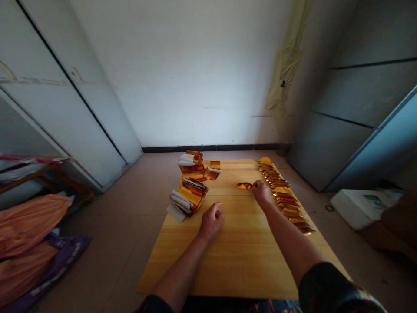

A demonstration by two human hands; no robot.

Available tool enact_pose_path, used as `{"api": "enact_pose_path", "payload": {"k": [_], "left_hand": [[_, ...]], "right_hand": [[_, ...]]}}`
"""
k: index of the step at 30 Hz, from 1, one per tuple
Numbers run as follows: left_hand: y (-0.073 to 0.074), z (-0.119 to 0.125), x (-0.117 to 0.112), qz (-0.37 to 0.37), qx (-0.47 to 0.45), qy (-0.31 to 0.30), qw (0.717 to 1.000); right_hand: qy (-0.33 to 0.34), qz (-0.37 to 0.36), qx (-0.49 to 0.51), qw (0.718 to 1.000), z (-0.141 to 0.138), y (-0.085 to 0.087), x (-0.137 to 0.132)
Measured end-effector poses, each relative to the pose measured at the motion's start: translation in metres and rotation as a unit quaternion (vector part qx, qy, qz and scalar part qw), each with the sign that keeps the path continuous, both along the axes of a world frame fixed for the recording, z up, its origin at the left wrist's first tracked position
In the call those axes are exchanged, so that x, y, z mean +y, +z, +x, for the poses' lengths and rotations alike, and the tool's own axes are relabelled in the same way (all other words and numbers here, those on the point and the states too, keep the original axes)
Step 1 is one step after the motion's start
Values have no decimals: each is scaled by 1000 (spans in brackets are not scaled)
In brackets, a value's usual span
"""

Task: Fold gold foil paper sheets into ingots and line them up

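My right hand (261,193) pinches one end of a folded gold foil paper piece (243,185), long and boat-shaped, just above the wooden table or touching it; I cannot tell which. Loosely curled, my left hand (211,221) is over the middle of the table with thumb and forefinger a little apart and nothing visible in it. To its upper left lies a curled stack of gold foil paper sheets (192,194) with pale backs. Similar folded gold pieces (280,191) stand packed in a row along the right edge, beside my right forearm.
More curled gold sheets (192,169) lie at the table's far left corner. The wooden table (241,256) stands before a white wall (195,78). Cabinets flank both sides. A white box (352,208) sits on the floor at right, and orange cloth (29,226) lies at left.
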State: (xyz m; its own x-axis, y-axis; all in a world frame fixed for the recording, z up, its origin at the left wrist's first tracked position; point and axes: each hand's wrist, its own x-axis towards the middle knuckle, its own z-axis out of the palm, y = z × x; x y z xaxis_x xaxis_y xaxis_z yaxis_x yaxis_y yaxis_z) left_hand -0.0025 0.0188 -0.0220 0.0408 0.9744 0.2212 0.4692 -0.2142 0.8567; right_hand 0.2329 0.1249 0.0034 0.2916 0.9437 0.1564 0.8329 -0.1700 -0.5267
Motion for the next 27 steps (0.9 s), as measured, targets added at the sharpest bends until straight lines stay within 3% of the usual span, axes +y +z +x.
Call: {"api": "enact_pose_path", "payload": {"k": [5, 12, 19, 27], "left_hand": [[1, 1, 0, 1, 15, -5, 1000], [1, 1, -3, 11, 33, -12, 999], [1, 1, -3, 11, 21, -15, 1000], [4, 2, -3, 11, 30, -20, 999]], "right_hand": [[21, -51, -117, 992, 3, -1, -1], [112, 17, -237, 965, -5, 10, 1], [145, -28, -260, 954, -7, 3, 17], [144, -17, -263, 954, -7, 1, 18]]}}
